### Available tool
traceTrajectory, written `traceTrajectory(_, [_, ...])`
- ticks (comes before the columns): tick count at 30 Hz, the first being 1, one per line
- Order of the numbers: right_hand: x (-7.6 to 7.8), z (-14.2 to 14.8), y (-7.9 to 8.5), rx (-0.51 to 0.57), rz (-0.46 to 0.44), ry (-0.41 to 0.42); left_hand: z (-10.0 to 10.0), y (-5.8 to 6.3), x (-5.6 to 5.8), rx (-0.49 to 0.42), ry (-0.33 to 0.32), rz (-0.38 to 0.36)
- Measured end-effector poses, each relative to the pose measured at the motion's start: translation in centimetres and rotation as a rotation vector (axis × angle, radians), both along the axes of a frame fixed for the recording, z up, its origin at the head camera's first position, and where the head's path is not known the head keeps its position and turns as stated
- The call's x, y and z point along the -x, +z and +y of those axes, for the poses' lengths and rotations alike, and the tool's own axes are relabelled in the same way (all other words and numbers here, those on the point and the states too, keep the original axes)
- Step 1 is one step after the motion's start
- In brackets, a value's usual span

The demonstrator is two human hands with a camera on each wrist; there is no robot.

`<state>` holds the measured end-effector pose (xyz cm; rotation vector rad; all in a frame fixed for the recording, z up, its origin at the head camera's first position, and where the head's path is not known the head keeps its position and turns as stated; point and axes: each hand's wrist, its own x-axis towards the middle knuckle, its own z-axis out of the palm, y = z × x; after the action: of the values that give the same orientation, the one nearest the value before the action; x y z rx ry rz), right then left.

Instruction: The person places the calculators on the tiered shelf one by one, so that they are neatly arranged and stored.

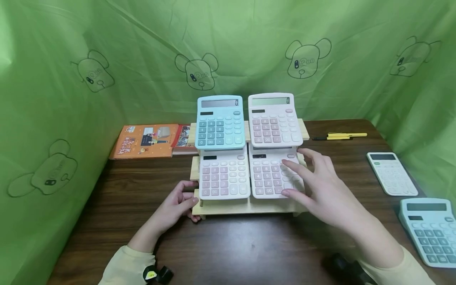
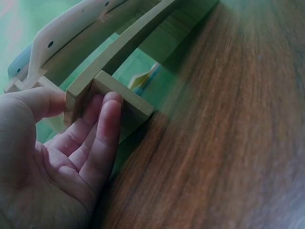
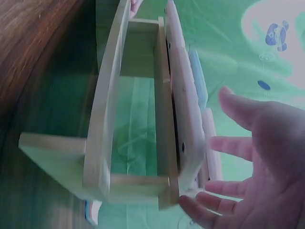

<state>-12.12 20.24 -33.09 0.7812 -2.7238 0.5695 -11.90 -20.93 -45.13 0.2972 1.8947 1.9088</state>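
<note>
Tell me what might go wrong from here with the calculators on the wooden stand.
1. The right hand has its fingers spread over the lower right calculator, so it might press keys or nudge it askew.
2. The upper right calculator hides part of that one's display in the head view; lifting the lower one may bump it.
3. The left hand grips the wooden stand; a tug could jolt all four calculators.
</note>
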Motion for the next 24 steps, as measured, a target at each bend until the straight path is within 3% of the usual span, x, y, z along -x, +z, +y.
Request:
traceTrajectory(3, [-0.2, 1.3, 0.3, 0.050, 0.024, 0.007, 0.2, -0.1, 0.0, 0.019, -0.001, -0.005])
traceTrajectory(8, [-0.5, 4.6, 0.1, 0.032, 0.008, -0.072, 0.1, 0.0, 0.0, 0.070, 0.013, -0.013])
traceTrajectory(13, [-1.1, 9.9, -1.9, -0.039, -0.036, -0.195, -0.1, 0.1, 0.1, 0.126, 0.005, -0.024])
traceTrajectory(18, [-2.2, 17.0, -4.4, -0.131, -0.110, -0.358, 0.1, 0.1, 0.3, 0.143, -0.013, 0.001])
traceTrajectory(24, [-2.9, 24.5, -6.5, -0.211, -0.173, -0.452, 0.4, 0.1, 0.0, 0.133, -0.015, 0.007])
